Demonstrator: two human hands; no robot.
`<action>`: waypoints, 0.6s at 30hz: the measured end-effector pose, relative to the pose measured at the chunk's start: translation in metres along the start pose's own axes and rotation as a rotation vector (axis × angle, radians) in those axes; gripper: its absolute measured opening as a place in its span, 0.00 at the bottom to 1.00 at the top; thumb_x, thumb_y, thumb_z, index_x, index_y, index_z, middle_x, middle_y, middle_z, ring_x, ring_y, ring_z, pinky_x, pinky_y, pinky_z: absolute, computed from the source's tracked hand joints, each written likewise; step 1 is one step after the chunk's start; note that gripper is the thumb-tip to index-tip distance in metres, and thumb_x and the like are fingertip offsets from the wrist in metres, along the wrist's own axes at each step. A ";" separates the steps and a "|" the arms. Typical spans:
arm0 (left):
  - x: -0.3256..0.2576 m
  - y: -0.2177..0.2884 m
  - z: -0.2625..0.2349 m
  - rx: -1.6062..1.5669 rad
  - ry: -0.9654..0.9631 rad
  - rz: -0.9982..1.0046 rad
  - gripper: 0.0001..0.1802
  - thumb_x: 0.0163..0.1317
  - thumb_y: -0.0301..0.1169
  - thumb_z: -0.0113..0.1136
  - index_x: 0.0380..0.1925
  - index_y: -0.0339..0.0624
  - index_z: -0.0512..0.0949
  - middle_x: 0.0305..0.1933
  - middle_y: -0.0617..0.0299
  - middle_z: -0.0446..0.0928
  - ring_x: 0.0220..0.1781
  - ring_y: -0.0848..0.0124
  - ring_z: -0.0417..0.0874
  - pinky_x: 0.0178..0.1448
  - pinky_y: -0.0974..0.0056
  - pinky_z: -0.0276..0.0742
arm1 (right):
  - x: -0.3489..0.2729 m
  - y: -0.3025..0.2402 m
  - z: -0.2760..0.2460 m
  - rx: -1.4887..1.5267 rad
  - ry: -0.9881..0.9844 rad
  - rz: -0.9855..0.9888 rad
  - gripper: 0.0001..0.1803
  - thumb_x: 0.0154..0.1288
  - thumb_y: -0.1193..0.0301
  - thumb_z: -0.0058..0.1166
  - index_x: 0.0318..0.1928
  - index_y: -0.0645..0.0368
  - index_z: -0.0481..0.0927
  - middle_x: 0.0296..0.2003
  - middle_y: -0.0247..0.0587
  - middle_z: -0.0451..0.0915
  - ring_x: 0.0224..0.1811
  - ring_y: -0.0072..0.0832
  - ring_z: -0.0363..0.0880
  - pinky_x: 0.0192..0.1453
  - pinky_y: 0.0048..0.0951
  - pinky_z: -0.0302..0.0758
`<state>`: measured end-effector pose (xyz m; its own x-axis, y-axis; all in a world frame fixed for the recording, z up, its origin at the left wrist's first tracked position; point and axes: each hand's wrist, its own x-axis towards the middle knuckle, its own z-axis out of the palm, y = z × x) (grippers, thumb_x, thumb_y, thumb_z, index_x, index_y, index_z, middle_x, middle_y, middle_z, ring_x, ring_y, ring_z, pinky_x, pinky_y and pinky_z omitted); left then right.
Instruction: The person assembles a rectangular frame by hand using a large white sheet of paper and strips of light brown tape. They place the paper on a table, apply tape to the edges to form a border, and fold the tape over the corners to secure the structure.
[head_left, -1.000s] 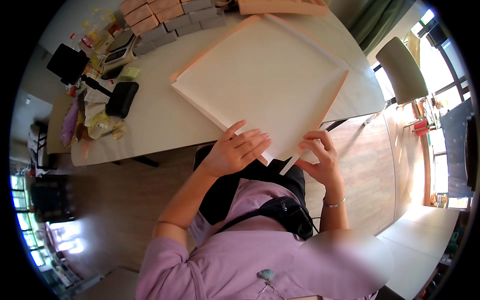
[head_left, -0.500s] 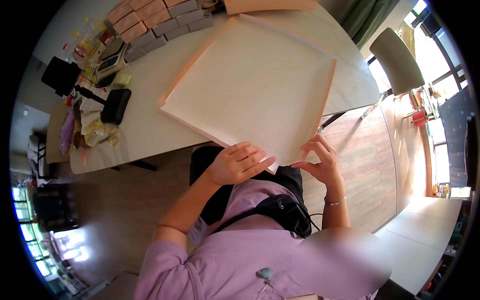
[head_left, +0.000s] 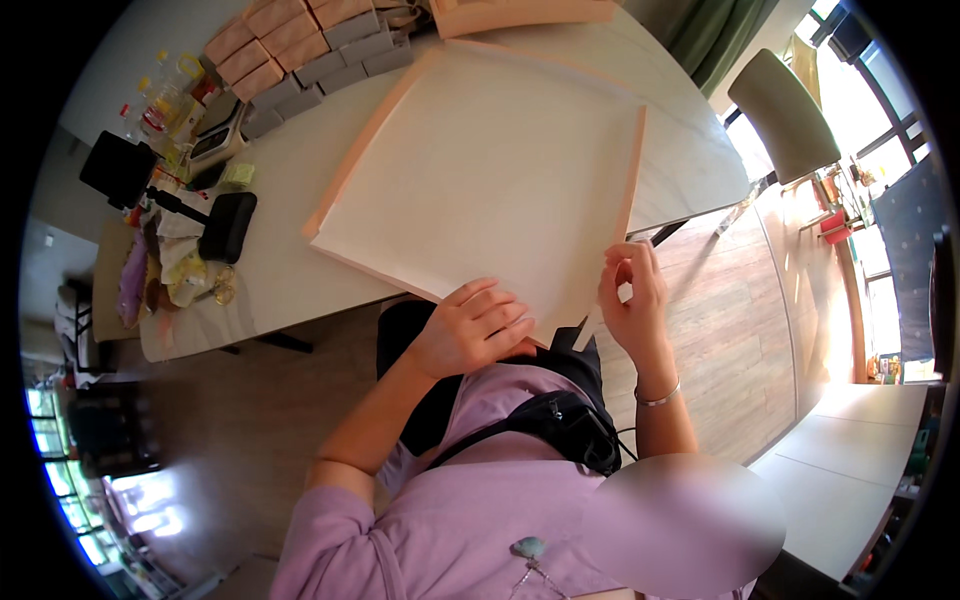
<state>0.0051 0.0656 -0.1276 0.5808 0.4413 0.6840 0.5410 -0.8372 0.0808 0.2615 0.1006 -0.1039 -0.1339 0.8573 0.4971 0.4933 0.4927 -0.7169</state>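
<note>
A large shallow cardboard box lid point(head_left: 470, 170), white inside with peach outer sides, lies on the table and juts over its near edge toward my lap. Its far and side walls stand up. At the near corner, a gap shows between the wall ends. My left hand point(head_left: 468, 330) is closed over the near wall, fingers on the inner face and the thumb side hidden. Along the right wall, my right hand point(head_left: 635, 290) has its thumb and fingers curled together at the edge, pinching it. A bracelet circles the right wrist.
Stacked peach and grey small boxes point(head_left: 300, 55) stand at the far left of the marble-look table point(head_left: 270, 240). Left of the lid are a black phone stand point(head_left: 228, 225), bottles point(head_left: 160, 100) and bagged items. A chair point(head_left: 785, 115) stands at the right.
My right hand has moved away from the near corner, up along the right wall, and its fingers have closed in. The near corner's walls now stand apart. My left hand stays on the near wall.
</note>
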 end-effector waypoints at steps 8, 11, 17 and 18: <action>0.006 0.002 -0.011 -0.084 -0.049 -0.067 0.17 0.56 0.42 0.77 0.42 0.50 0.84 0.48 0.67 0.85 0.52 0.66 0.86 0.68 0.51 0.79 | 0.003 0.035 -0.001 0.232 0.109 0.389 0.11 0.60 0.81 0.63 0.36 0.63 0.71 0.27 0.37 0.71 0.20 0.19 0.71 0.25 0.26 0.70; 0.012 0.004 -0.007 -0.067 -0.079 -0.044 0.16 0.58 0.38 0.74 0.45 0.50 0.85 0.50 0.68 0.85 0.53 0.67 0.86 0.68 0.52 0.79 | 0.008 0.035 -0.001 0.055 0.037 0.379 0.11 0.60 0.78 0.61 0.30 0.64 0.70 0.18 0.38 0.70 0.20 0.25 0.74 0.26 0.31 0.72; 0.017 0.006 -0.004 -0.008 -0.108 -0.007 0.17 0.59 0.31 0.67 0.49 0.51 0.87 0.52 0.66 0.86 0.56 0.66 0.87 0.65 0.55 0.81 | 0.037 0.002 0.010 -0.448 -0.111 0.279 0.08 0.59 0.72 0.55 0.29 0.65 0.76 0.25 0.54 0.82 0.28 0.52 0.84 0.34 0.46 0.80; 0.019 0.007 -0.005 -0.016 -0.111 -0.002 0.16 0.58 0.31 0.67 0.48 0.51 0.87 0.52 0.66 0.86 0.56 0.66 0.87 0.64 0.56 0.82 | 0.040 -0.001 0.013 -0.512 -0.134 0.264 0.08 0.58 0.71 0.54 0.29 0.65 0.77 0.27 0.56 0.84 0.30 0.55 0.85 0.36 0.49 0.81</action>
<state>0.0169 0.0667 -0.1102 0.6438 0.4756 0.5994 0.5330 -0.8408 0.0947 0.2441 0.1367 -0.0897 -0.0408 0.9689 0.2439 0.8723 0.1536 -0.4641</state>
